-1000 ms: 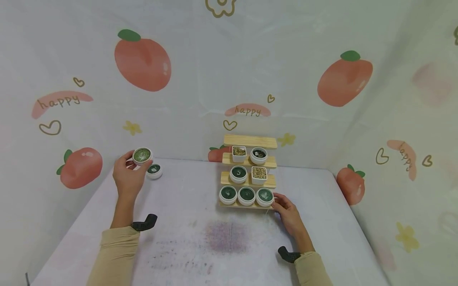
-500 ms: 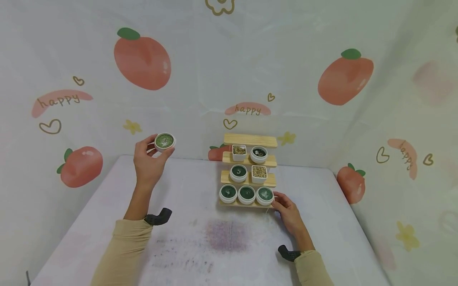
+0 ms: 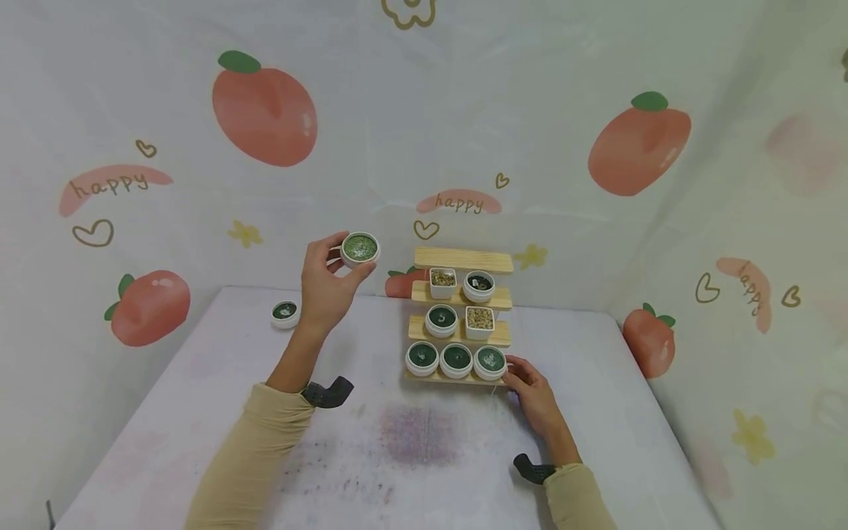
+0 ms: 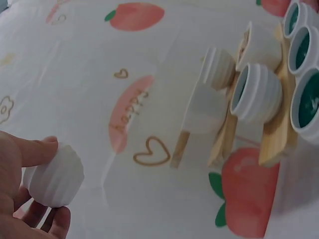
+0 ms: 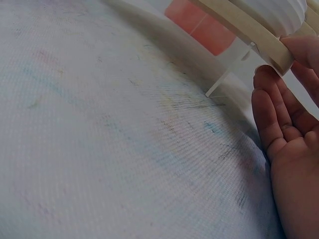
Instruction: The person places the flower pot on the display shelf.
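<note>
My left hand (image 3: 327, 288) holds a small round white pot (image 3: 361, 249) with green filling, raised left of a tiered wooden stand (image 3: 464, 260). In the left wrist view, the thumb and fingers curl round the ribbed pot (image 4: 56, 177). My right hand (image 3: 535, 397) pinches the right end of the stand's lowest board. In the right wrist view, its thumb lies at the top of the board (image 5: 271, 52) and the fingertips (image 5: 265, 74) are below. Three round pots with dark green filling, such as the middle pot (image 3: 457, 361), stand on that lowest board.
The second board carries a round pot (image 3: 441, 321) and a square cup (image 3: 480, 323) with grainy filling. Above them stand another square cup (image 3: 443, 282) and a round pot (image 3: 479, 286). One round pot (image 3: 285, 313) sits on the table at the back left. A printed cloth hangs behind.
My left hand has carried the green-filled pot rightward and up, from beside the pot at the back left towards the stand. The right hand has stayed at the lowest board's end.
</note>
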A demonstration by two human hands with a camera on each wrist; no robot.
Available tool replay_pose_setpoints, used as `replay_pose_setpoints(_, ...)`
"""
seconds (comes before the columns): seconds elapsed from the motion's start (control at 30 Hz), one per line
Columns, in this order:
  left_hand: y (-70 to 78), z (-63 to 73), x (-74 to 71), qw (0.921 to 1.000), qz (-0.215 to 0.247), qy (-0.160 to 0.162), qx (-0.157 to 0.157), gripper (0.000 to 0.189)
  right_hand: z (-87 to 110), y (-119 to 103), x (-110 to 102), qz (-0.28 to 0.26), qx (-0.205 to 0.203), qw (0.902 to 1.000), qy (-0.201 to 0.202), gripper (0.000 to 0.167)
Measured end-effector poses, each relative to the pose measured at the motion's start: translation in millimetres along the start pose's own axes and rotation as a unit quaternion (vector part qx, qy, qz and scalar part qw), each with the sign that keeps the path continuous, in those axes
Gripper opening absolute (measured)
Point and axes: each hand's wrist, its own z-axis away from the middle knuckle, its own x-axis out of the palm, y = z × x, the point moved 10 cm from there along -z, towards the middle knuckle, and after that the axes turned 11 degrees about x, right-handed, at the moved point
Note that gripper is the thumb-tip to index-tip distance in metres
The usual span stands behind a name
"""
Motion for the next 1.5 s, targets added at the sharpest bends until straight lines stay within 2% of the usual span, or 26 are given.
replay_pose_setpoints(0.47, 19.4, -16.1, 66.1, 0.9968, 0.059, -0.053, 0.013, 0.061, 1.4, 4.9, -0.9, -0.002, 0.002, 1.0, 0.0, 0.038)
replay_pose_setpoints(0.7, 11.9, -23.8, 90.1, 0.9954, 0.067, -0.066, -0.018, 0.061, 1.5, 4.3, 0.0, -0.003, -0.002, 1.0, -0.003, 0.035)
replay_pose_setpoints(0.93, 5.7, -30.7, 116.5, 0.9936, 0.079, -0.073, -0.035, 0.061, 1.7, 4.0, -1.6, 0.01, -0.003, 0.9999, 0.008, 0.037)
replay_pose_setpoints(1.17, 6.0, -35.9, 141.6, 0.9897, 0.098, -0.089, -0.054, 0.061, -0.3, 5.2, -2.2, -0.004, -0.002, 1.0, 0.003, 0.035)
replay_pose_setpoints(1.33, 5.8, -38.9, 153.4, 0.9916, 0.074, -0.09, -0.056, 0.059, 0.2, 3.9, -1.2, -0.01, 0.0, 0.9999, 0.001, 0.031)
replay_pose_setpoints(1.5, 0.3, -39.8, 163.8, 0.9928, 0.052, -0.089, -0.061, 0.058, 0.4, 2.3, -0.6, 0.001, 0.007, 1.0, 0.007, 0.035)
